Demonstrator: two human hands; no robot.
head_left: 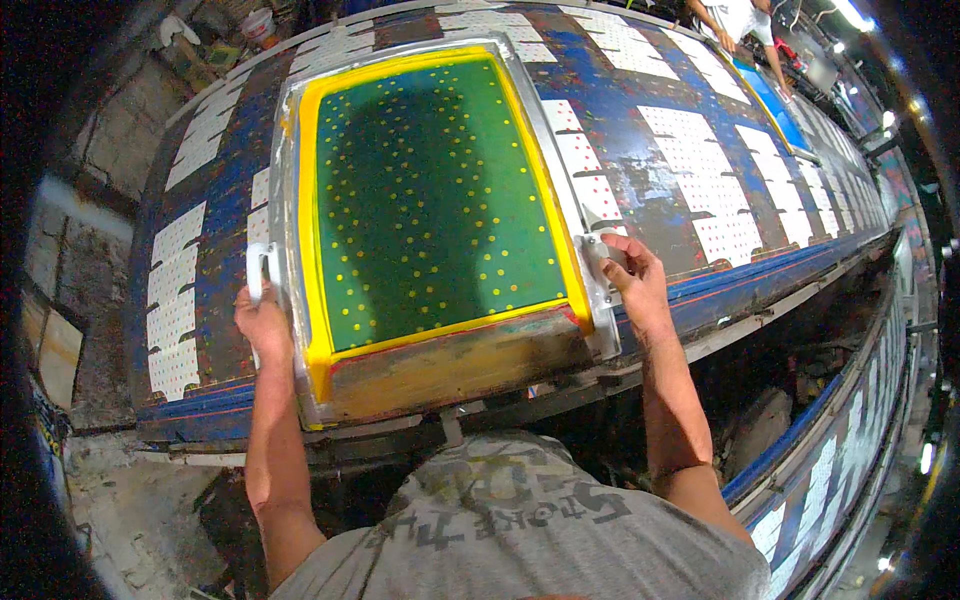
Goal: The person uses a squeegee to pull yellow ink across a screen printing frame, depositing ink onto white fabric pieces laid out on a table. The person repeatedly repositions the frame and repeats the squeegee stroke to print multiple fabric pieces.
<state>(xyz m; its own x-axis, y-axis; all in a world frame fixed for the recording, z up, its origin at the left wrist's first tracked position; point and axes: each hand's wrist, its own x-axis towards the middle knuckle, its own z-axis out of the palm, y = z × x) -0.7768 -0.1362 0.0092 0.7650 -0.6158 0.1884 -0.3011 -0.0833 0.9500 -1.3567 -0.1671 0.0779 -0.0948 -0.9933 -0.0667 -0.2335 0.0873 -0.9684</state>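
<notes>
A screen-printing frame point(315, 250) with a yellow-coated inner border lies in front of me on the long printing table. Its green mesh point(430, 200) carries rows of yellow dots, and a dark shadow covers its middle. At the left side my left hand point(266, 328) is closed around a white handle point(258, 266) fixed to the frame. Across from it, my right hand point(640, 282) has its fingers curled on the right-hand white handle point(598, 250). The frame's near end point(460, 375) shows stained, worn wood close to my body.
White dotted panels point(700, 180) lie in rows along the blue-stained table point(630, 150). Farther right, another person point(735, 20) stands by a blue screen frame point(775, 110). A second table with white panels point(840, 460) runs along the lower right. A bucket point(259, 28) stands beyond the far left.
</notes>
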